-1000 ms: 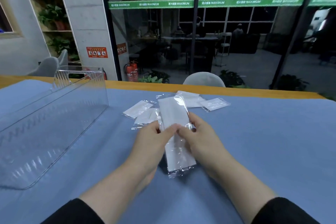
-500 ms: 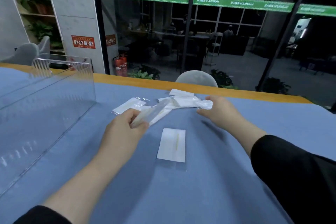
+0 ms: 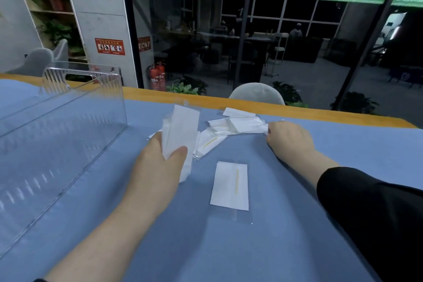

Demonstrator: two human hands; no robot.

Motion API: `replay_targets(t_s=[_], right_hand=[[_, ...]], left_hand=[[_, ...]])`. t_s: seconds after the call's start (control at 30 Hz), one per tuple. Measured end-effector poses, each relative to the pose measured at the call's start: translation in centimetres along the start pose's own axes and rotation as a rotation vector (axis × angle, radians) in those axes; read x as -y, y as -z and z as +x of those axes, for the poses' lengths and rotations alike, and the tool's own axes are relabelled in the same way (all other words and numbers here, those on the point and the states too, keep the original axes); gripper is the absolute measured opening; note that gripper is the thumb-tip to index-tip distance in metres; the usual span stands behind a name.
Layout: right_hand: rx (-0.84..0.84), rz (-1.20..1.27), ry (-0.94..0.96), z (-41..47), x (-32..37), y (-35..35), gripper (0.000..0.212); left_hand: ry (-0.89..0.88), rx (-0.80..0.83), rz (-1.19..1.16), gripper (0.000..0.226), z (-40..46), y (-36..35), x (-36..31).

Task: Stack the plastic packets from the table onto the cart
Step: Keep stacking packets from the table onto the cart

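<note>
My left hand [image 3: 160,167] grips a white plastic packet [image 3: 183,130] and holds it raised and tilted above the blue table cloth. My right hand [image 3: 288,137] reaches to the far right of the packet pile [image 3: 238,125] and its fingers curl on the edge of a packet there. One packet with a yellow strip [image 3: 231,185] lies flat alone in front of me. Another yellow-striped packet [image 3: 211,143] lies partly under the pile beside my left hand. A clear plastic bin [image 3: 57,135] stands at the left.
The blue cloth [image 3: 251,247] covers the table, with a wooden edge [image 3: 320,112] at the far side. A grey chair back [image 3: 256,94] rises behind that edge. Glass walls and plants lie beyond.
My left hand has lifted its packet higher and turned it upright. My right hand stays at the right end of the pile. The single packet still lies flat in front of me.
</note>
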State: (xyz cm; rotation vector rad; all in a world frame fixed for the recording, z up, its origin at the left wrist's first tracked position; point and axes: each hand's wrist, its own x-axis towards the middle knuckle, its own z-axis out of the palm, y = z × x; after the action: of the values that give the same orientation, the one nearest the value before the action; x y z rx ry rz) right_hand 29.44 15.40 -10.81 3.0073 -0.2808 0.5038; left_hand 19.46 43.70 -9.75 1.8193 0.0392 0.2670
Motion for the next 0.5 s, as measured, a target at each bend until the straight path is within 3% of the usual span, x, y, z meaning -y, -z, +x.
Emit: replay_targets(t_s=[0.1, 0.17, 0.27, 0.33, 0.4, 0.5], right_hand=[[-0.138, 0.536, -0.123, -0.6, -0.1, 2.9, 0.021], [-0.186, 0.889, -0.106, -1.2, 0.6, 6.1, 0.023], [0.061, 1.236, 0.078, -3.6, 3.2, 9.8, 0.025], [0.261, 1.359, 0.222, -5.0, 4.9, 10.8, 0.025], [0.355, 1.414, 0.323, -5.7, 6.3, 10.7, 0.024], [0.197, 1.277, 0.311, -4.1, 6.4, 9.0, 0.012]], left_hand=[[-0.02, 0.017, -0.094, 0.012, -0.2, 0.3, -0.6], [-0.044, 0.073, -0.142, 0.012, -0.4, 0.4, -0.9], [-0.042, 0.194, -0.236, 0.015, -0.9, 0.6, -1.5], [-0.051, 0.249, -0.266, 0.016, -1.2, 0.5, -1.9], [-0.05, 0.25, -0.266, 0.015, -1.4, 0.3, -2.0], [-0.064, 0.091, -0.218, 0.013, -0.9, 0.4, -1.5]])
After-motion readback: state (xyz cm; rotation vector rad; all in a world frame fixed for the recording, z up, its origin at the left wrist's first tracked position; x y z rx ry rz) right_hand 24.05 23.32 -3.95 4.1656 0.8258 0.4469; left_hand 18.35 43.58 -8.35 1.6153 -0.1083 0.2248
